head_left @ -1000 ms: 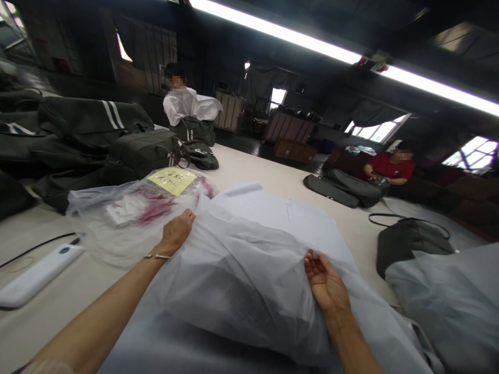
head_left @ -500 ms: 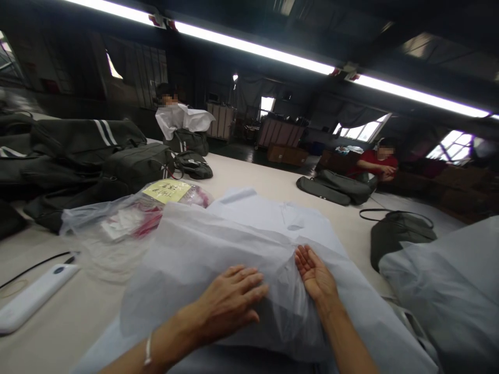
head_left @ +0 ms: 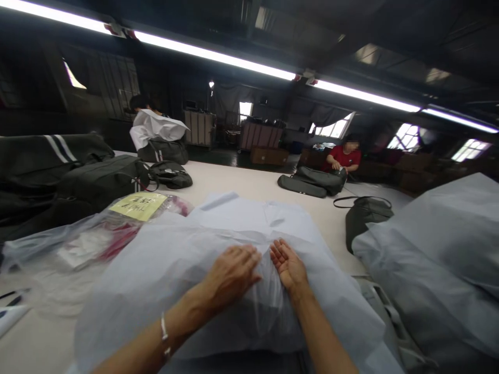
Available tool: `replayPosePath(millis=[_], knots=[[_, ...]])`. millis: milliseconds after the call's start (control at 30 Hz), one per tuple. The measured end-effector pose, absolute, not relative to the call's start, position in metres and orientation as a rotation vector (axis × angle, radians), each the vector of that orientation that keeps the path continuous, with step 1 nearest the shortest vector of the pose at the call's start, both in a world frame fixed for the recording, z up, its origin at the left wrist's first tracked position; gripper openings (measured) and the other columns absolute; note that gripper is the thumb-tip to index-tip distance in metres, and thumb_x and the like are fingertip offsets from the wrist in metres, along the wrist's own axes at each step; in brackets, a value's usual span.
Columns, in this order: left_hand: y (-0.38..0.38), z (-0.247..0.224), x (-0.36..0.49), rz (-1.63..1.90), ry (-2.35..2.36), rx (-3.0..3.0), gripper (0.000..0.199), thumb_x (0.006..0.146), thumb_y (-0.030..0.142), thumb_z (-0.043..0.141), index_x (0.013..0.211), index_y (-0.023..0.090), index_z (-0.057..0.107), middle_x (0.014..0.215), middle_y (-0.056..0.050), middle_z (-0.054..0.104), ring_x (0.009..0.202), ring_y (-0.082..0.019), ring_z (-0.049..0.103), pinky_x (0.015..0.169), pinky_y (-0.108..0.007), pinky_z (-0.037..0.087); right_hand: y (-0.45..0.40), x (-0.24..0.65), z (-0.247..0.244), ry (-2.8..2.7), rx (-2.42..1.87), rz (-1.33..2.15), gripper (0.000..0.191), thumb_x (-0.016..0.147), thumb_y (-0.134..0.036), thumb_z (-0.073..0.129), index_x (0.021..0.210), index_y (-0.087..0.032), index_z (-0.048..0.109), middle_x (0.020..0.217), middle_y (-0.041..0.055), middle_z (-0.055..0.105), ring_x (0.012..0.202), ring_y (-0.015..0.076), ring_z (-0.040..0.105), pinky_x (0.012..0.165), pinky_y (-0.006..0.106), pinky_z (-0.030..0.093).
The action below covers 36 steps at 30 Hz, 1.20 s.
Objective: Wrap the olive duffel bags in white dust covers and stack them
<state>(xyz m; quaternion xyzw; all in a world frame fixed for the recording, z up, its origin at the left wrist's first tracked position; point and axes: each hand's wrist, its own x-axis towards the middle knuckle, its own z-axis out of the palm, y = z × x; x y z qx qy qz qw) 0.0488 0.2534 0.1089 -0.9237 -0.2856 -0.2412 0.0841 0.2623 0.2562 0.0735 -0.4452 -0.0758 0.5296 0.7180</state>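
A thin, slightly see-through white sheet is spread out before me, creased near its middle. My left hand is over it, palm down, fingers stretched and a little blurred. Just to the right, my right hand is turned palm up, its fingers extended side by side and slightly bent at a gathered fold. Nothing shows inside either palm. More smooth white sheeting lies beyond the hands. Something dark shows under the sheet's near edge, mostly hidden.
Dark green bags are piled left, behind a clear plastic bag with a yellow label. At right stand a small dark bag and a sheet-covered bulk. Two people work across the table, one in red.
The view has swung right, so the surroundings sit further left. My left hand has moved closer to my right hand along the sheet; the right hand keeps its place at the fold.
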Motion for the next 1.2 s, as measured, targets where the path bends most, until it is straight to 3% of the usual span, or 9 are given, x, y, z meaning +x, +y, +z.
replayPosePath(millis=[167, 300, 533, 633, 767, 867, 967, 1100, 1200], knots=[[0.254, 0.078, 0.103, -0.499, -0.658, -2.975, 0.044, 0.092, 0.048, 0.057, 0.128, 0.022, 0.055, 0.133, -0.008, 0.059, 0.125, -0.025, 0.051, 0.107, -0.043, 0.036, 0.261, 0.263, 0.078, -0.169, -0.962, 1.201, 0.027, 0.075, -0.007, 0.063, 0.1, -0.017, 0.06, 0.088, 0.0032, 0.074, 0.075, 0.0154, 0.072, 0.063, 0.025, 0.06], [0.273, 0.081, 0.121, -0.41, -0.887, -2.971, 0.025, 0.096, 0.041, 0.053, 0.109, 0.023, 0.064, 0.111, -0.005, 0.067, 0.105, -0.024, 0.06, 0.094, -0.041, 0.044, 0.245, 0.257, 0.095, -0.334, -0.996, 1.17, 0.032, 0.072, -0.02, 0.071, 0.103, -0.017, 0.063, 0.094, 0.0047, 0.074, 0.082, 0.0169, 0.072, 0.075, 0.029, 0.06], [0.288, 0.102, 0.132, -0.442, -0.923, -3.049, 0.02, 0.096, 0.03, 0.051, 0.089, 0.021, 0.067, 0.093, -0.006, 0.066, 0.091, -0.023, 0.059, 0.08, -0.035, 0.044, 0.09, 0.279, 0.062, -0.884, -1.461, 0.308, 0.027, 0.077, -0.043, 0.071, 0.099, -0.027, 0.072, 0.108, 0.007, 0.071, 0.108, 0.0266, 0.063, 0.104, 0.041, 0.046], [0.294, 0.104, 0.136, -0.415, -0.94, -3.086, 0.018, 0.094, 0.029, 0.055, 0.083, 0.02, 0.067, 0.088, -0.006, 0.066, 0.087, -0.023, 0.06, 0.076, -0.033, 0.045, 0.048, 0.333, 0.028, -0.55, -1.624, 0.137, 0.058, 0.067, -0.051, 0.078, 0.117, -0.027, 0.063, 0.132, 0.0066, 0.061, 0.125, 0.029, 0.053, 0.113, 0.042, 0.037], [0.301, 0.099, 0.139, -0.723, -1.068, -2.907, 0.011, 0.089, 0.027, 0.06, 0.098, 0.019, 0.062, 0.1, -0.008, 0.065, 0.097, -0.026, 0.06, 0.086, -0.038, 0.046, 0.054, 0.395, 0.021, -0.278, -1.549, 0.519, 0.087, 0.05, -0.055, 0.087, 0.122, -0.019, 0.058, 0.141, 0.0116, 0.054, 0.134, 0.0312, 0.045, 0.111, 0.039, 0.039], [0.309, 0.093, 0.14, -0.953, -1.102, -2.821, 0.049, 0.084, 0.033, 0.066, 0.128, 0.02, 0.048, 0.134, -0.014, 0.055, 0.125, -0.031, 0.049, 0.102, -0.047, 0.04, 0.069, 0.411, 0.041, -0.39, -1.332, 0.877, 0.067, 0.064, -0.053, 0.082, 0.117, -0.017, 0.062, 0.121, 0.01, 0.067, 0.122, 0.0279, 0.057, 0.096, 0.035, 0.051], [0.319, 0.09, 0.144, -0.966, -1.22, -2.94, 0.077, 0.078, 0.039, 0.07, 0.142, 0.016, 0.034, 0.145, -0.018, 0.046, 0.137, -0.033, 0.039, 0.11, -0.049, 0.033, 0.076, 0.418, 0.056, -0.399, -1.173, 1.022, 0.058, 0.067, -0.045, 0.082, 0.116, -0.019, 0.064, 0.1, 0.0063, 0.074, 0.096, 0.0248, 0.069, 0.079, 0.033, 0.058], [0.33, 0.099, 0.153, -1.046, -1.596, -3.132, 0.08, 0.077, 0.043, 0.065, 0.144, 0.012, 0.035, 0.126, -0.016, 0.061, 0.114, -0.031, 0.059, 0.099, -0.043, 0.042, 0.086, 0.433, 0.06, -0.302, -1.193, 0.923, 0.045, 0.057, -0.031, 0.089, 0.097, -0.019, 0.07, 0.083, 0.0004, 0.074, 0.074, 0.0158, 0.068, 0.067, 0.022, 0.058], [0.333, 0.105, 0.158, -1.12, -1.696, -3.278, 0.053, 0.076, 0.047, 0.061, 0.118, 0.013, 0.061, 0.097, -0.008, 0.07, 0.09, -0.027, 0.064, 0.083, -0.035, 0.047, 0.095, 0.446, 0.068, -0.353, -1.212, 0.774, 0.036, 0.056, -0.033, 0.089, 0.083, -0.018, 0.07, 0.073, -0.0023, 0.07, 0.064, 0.0107, 0.063, 0.06, 0.017, 0.054]])
